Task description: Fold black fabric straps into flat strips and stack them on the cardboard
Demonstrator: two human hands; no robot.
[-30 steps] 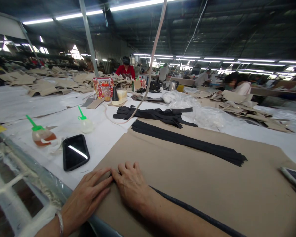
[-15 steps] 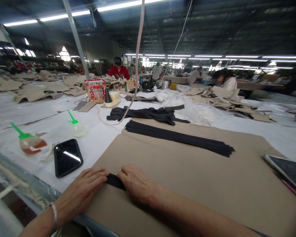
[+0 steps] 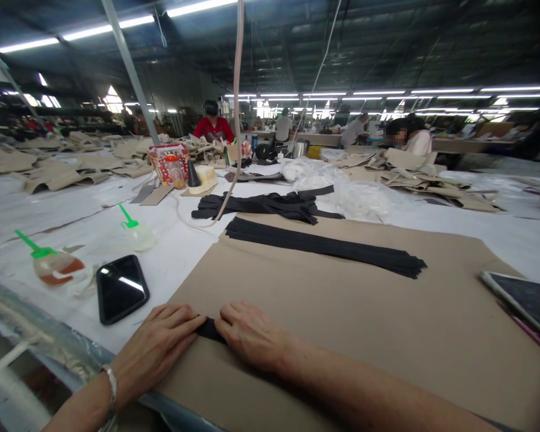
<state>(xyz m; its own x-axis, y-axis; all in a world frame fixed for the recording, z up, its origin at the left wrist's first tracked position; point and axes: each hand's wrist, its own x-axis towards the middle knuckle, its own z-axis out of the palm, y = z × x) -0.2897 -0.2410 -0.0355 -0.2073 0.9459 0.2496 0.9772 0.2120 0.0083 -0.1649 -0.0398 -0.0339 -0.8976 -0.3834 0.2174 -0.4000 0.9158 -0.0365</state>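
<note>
A squeeze bottle of amber liquid with a green spout stands at far left on a white-covered worktable, near a black smartphone lying face up and a second green-spouted bottle. A worker's left hand, a pale bracelet at its wrist, lies nearly flat, fingers extended and close together, fingertips at the end of a black strip. The strip lies on a tan sheet, a short length showing between the two hands. The right hand curls narrowly over it; whether it pinches or only presses cannot be told. Beyond, loose black strips are heaped, with a neater black bundle nearer and farther right. A dark flat object sits at the sheet's right.
</note>
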